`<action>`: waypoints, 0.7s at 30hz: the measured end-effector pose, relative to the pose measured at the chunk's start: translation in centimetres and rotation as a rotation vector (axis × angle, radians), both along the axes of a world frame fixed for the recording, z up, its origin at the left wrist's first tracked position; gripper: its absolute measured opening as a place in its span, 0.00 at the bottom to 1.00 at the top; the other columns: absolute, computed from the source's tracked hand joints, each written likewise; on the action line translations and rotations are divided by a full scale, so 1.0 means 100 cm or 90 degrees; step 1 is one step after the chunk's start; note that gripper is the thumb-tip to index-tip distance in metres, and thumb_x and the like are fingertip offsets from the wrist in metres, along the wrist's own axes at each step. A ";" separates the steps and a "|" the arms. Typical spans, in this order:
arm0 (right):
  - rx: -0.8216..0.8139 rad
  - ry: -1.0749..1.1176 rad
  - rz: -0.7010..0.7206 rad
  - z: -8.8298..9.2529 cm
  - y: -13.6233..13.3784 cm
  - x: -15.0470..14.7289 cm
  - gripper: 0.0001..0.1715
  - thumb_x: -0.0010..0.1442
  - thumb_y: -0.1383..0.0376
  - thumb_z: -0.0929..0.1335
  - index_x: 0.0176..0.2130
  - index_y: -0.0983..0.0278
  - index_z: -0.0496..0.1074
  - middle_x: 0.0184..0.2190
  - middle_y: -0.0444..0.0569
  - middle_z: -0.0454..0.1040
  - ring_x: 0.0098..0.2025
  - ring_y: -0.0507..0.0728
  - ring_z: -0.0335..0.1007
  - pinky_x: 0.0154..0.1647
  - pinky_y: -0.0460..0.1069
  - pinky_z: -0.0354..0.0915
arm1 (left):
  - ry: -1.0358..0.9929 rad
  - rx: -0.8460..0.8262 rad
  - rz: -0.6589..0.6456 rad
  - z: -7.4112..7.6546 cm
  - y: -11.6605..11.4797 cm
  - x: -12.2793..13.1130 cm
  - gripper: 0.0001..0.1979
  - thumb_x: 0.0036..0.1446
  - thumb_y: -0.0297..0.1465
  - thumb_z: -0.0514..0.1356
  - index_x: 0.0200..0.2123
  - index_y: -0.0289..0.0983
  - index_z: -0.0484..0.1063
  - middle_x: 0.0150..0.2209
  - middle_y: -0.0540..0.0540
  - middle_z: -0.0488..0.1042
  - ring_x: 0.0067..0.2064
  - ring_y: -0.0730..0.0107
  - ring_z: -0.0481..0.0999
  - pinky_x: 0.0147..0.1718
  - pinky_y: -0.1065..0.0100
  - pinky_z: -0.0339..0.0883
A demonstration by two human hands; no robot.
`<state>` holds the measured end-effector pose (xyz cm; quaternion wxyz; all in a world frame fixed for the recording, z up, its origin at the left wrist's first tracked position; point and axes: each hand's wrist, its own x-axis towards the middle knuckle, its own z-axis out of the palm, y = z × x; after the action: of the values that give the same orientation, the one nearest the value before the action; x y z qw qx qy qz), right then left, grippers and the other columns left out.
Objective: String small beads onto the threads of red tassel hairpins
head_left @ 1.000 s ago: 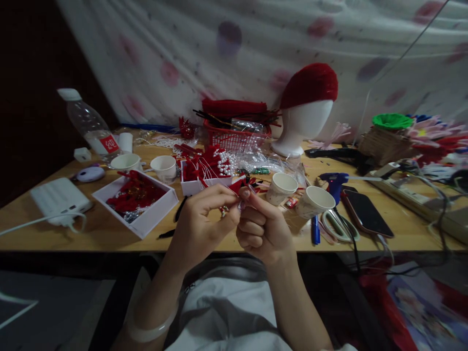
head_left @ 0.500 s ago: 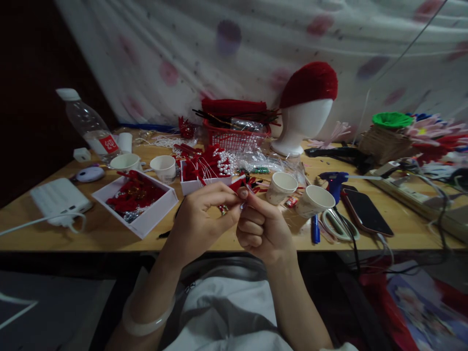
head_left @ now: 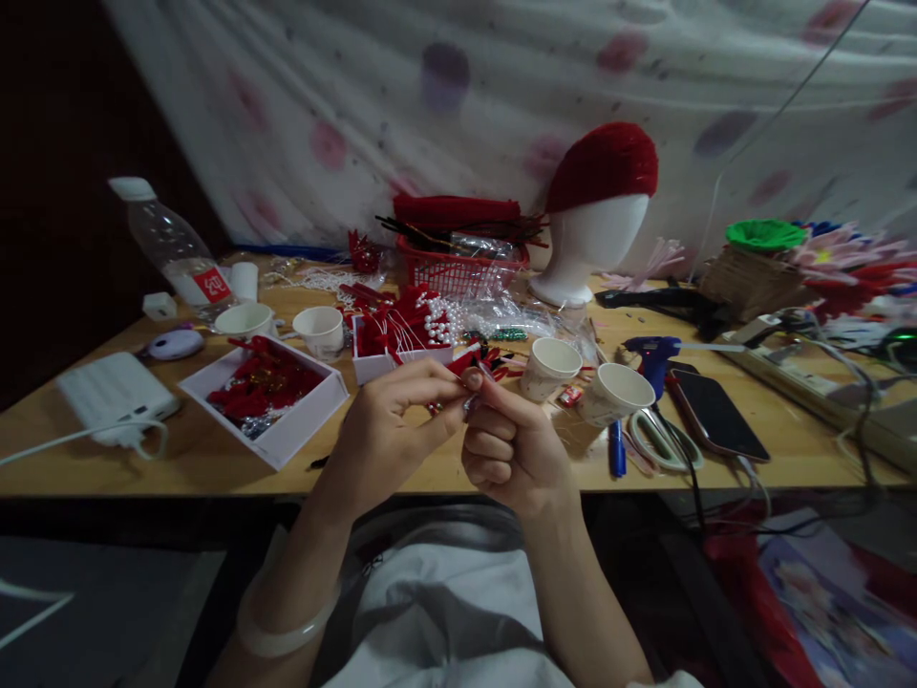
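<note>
My left hand (head_left: 391,430) and my right hand (head_left: 510,444) meet fingertip to fingertip just above the near edge of the wooden table (head_left: 215,449). Both pinch a small red craft piece (head_left: 471,361) with thin wire and tiny beads hanging below it. A pale bangle sits on my left wrist. Behind the hands stands a small white box (head_left: 391,358) of red pieces and white pearl stems. A larger white box (head_left: 262,392) of red bits lies to the left.
Two paper cups (head_left: 551,368) stand right of the hands, then scissors (head_left: 663,444), a blue pen (head_left: 617,461), a blue glue gun (head_left: 651,355) and a phone (head_left: 716,416). A water bottle (head_left: 176,253), a white power bank (head_left: 115,387) and more cups sit left. A red basket (head_left: 458,268) and a mannequin head (head_left: 594,220) stand behind.
The hands stay together on the red piece; the fingers have shifted only slightly on it. The view has drifted a little.
</note>
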<state>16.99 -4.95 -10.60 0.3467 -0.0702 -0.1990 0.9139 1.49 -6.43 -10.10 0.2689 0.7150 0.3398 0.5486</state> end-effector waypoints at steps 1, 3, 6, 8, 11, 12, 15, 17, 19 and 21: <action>-0.002 -0.003 -0.001 0.000 0.000 0.000 0.08 0.64 0.67 0.69 0.32 0.63 0.68 0.15 0.29 0.35 0.15 0.45 0.24 0.10 0.38 0.29 | 0.001 0.003 0.000 0.000 0.000 0.000 0.07 0.58 0.22 0.62 0.33 0.38 0.79 0.35 0.49 0.78 0.39 0.72 0.76 0.40 0.73 0.68; -0.009 -0.009 -0.005 0.000 0.000 0.000 0.09 0.64 0.68 0.69 0.31 0.62 0.68 0.15 0.29 0.35 0.15 0.45 0.25 0.10 0.38 0.29 | 0.006 0.011 0.008 0.000 -0.001 0.000 0.07 0.58 0.22 0.62 0.33 0.38 0.79 0.35 0.49 0.78 0.39 0.72 0.76 0.40 0.74 0.68; -0.016 -0.013 -0.008 0.000 0.000 0.000 0.10 0.65 0.68 0.68 0.31 0.62 0.67 0.15 0.29 0.34 0.15 0.45 0.25 0.10 0.38 0.30 | 0.029 0.034 0.037 0.001 -0.002 0.002 0.06 0.58 0.22 0.62 0.33 0.37 0.78 0.35 0.49 0.77 0.39 0.73 0.76 0.40 0.74 0.68; -0.016 -0.012 -0.008 0.000 0.000 0.000 0.09 0.65 0.68 0.68 0.31 0.62 0.67 0.15 0.29 0.34 0.15 0.44 0.25 0.10 0.37 0.30 | 0.044 0.045 0.047 0.001 -0.002 0.003 0.06 0.58 0.22 0.61 0.33 0.37 0.77 0.34 0.49 0.77 0.38 0.73 0.76 0.40 0.74 0.68; -0.011 -0.005 -0.002 0.000 0.000 -0.001 0.07 0.64 0.68 0.69 0.33 0.62 0.68 0.15 0.29 0.34 0.14 0.44 0.25 0.10 0.37 0.29 | 0.028 0.026 0.027 -0.002 -0.002 0.004 0.06 0.59 0.23 0.60 0.33 0.36 0.75 0.34 0.49 0.75 0.38 0.72 0.74 0.39 0.72 0.67; -0.011 -0.004 0.002 0.000 0.000 -0.001 0.07 0.64 0.68 0.70 0.33 0.62 0.68 0.15 0.29 0.34 0.14 0.44 0.25 0.10 0.38 0.29 | 0.014 0.011 0.018 -0.003 -0.001 0.005 0.06 0.60 0.23 0.59 0.33 0.36 0.75 0.34 0.49 0.74 0.38 0.71 0.73 0.39 0.72 0.67; -0.015 0.000 0.010 0.000 0.000 -0.001 0.08 0.62 0.67 0.71 0.33 0.62 0.67 0.16 0.29 0.34 0.14 0.44 0.24 0.10 0.37 0.28 | -0.020 -0.027 0.001 -0.008 0.000 0.006 0.05 0.61 0.25 0.57 0.34 0.37 0.73 0.34 0.49 0.72 0.38 0.71 0.71 0.39 0.71 0.66; -0.019 0.004 0.016 0.000 -0.001 -0.001 0.09 0.61 0.67 0.73 0.33 0.62 0.68 0.16 0.29 0.34 0.15 0.44 0.25 0.10 0.37 0.28 | -0.026 -0.043 -0.003 -0.009 0.000 0.006 0.05 0.62 0.26 0.57 0.35 0.37 0.72 0.35 0.49 0.71 0.38 0.71 0.70 0.38 0.71 0.65; -0.018 0.013 0.024 0.000 -0.001 0.000 0.10 0.59 0.67 0.74 0.33 0.63 0.69 0.16 0.29 0.34 0.15 0.43 0.25 0.10 0.37 0.28 | -0.035 -0.063 -0.011 -0.008 -0.001 0.004 0.05 0.62 0.28 0.56 0.34 0.37 0.72 0.34 0.49 0.70 0.37 0.71 0.70 0.37 0.72 0.65; -0.012 0.026 0.029 -0.001 0.000 0.001 0.10 0.58 0.67 0.75 0.32 0.63 0.69 0.16 0.29 0.35 0.15 0.43 0.26 0.10 0.37 0.28 | -0.053 -0.092 -0.018 -0.006 -0.002 0.002 0.07 0.63 0.30 0.56 0.33 0.37 0.72 0.33 0.50 0.70 0.35 0.72 0.70 0.36 0.72 0.65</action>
<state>17.06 -4.95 -10.66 0.3295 -0.0501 -0.1844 0.9246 1.66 -6.61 -10.74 0.3413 0.6750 0.3571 0.5480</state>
